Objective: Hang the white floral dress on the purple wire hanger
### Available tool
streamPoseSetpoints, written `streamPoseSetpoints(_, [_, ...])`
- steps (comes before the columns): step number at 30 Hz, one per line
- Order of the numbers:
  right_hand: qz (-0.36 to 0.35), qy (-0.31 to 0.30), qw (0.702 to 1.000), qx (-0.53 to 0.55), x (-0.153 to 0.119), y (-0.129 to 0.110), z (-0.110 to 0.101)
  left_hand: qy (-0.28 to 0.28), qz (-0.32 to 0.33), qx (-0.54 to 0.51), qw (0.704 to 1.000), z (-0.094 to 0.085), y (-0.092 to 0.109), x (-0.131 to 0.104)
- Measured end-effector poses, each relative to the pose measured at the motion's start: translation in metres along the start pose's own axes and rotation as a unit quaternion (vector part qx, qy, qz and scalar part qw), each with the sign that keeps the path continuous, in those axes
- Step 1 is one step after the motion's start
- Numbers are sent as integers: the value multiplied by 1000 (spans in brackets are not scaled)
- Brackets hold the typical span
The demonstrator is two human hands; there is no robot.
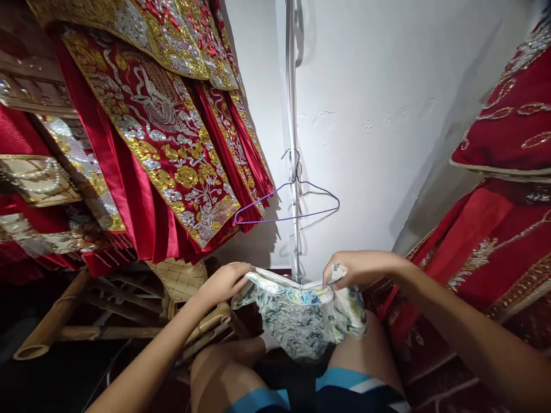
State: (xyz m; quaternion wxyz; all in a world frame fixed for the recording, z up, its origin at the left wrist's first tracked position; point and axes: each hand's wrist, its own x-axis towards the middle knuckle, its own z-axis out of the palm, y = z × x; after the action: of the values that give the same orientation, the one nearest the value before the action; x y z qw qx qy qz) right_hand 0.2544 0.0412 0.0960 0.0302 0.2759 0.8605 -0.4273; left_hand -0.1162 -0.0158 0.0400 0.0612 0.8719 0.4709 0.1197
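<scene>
A pale garment (295, 324) with a blue, green and yellow pattern and a gathered front hangs spread between my two hands, above my lap. My left hand (229, 281) is closed on its upper left edge. At its upper right edge my right hand (344, 269) is closed on the cloth, a fold of it showing at the fingertips. Beyond the garment, a thin purple wire hanger (286, 219) hangs in front of the wall with nothing on it, touched by neither hand.
Red and gold embroidered costumes (172, 132) hang at the left, over bamboo furniture (116, 332). A red beaded dress (508, 241) stands at the right. A white vertical pole (291, 103) runs along the pale wall (365, 86).
</scene>
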Motion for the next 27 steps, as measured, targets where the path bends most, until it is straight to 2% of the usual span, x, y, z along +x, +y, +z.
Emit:
streamPoseSetpoints(4, [-11, 157, 984, 79, 7, 12, -14, 62, 27, 77, 995, -21, -5, -7])
streamPoseSetpoints(8, [-15, 278, 944, 175, 14, 24, -24, 113, -4, 116, 987, -27, -11, -12])
streamPoseSetpoints(10, [-46, 332, 911, 241, 17, 25, -25, 132, -45, 92, 986, -27, -12, -12])
streamPoseSetpoints(13, [-92, 417, 832, 354, 20, 23, -31, 165, -96, -2, 982, -26, -11, -6])
streamPoseSetpoints(15, [-105, 452, 786, 408, 22, 20, -39, 188, -113, -84, 972, -29, -10, 1])
streamPoseSetpoints(16, [-106, 461, 774, 421, 24, 20, -43, 206, -122, -127, 963, -32, -9, 6])
streamPoseSetpoints(18, [-94, 461, 773, 425, 32, 20, -49, 266, -145, -233, 924, -38, -9, 18])
streamPoseSetpoints(19, [-84, 455, 780, 422, 37, 21, -51, 300, -156, -299, 893, -41, -9, 25])
streamPoseSetpoints(21, [-66, 440, 796, 411, 49, 26, -51, 357, -160, -442, 807, -46, -9, 40])
streamPoseSetpoints(24, [-70, 456, 807, 368, 68, 36, -47, 392, -140, -603, 680, -50, -8, 64])
streamPoseSetpoints(25, [-74, 470, 809, 345, 73, 41, -46, 398, -141, -630, 651, -50, -9, 70])
streamPoseSetpoints(27, [-70, 505, 809, 292, 81, 51, -45, 405, -160, -660, 612, -49, -10, 81])
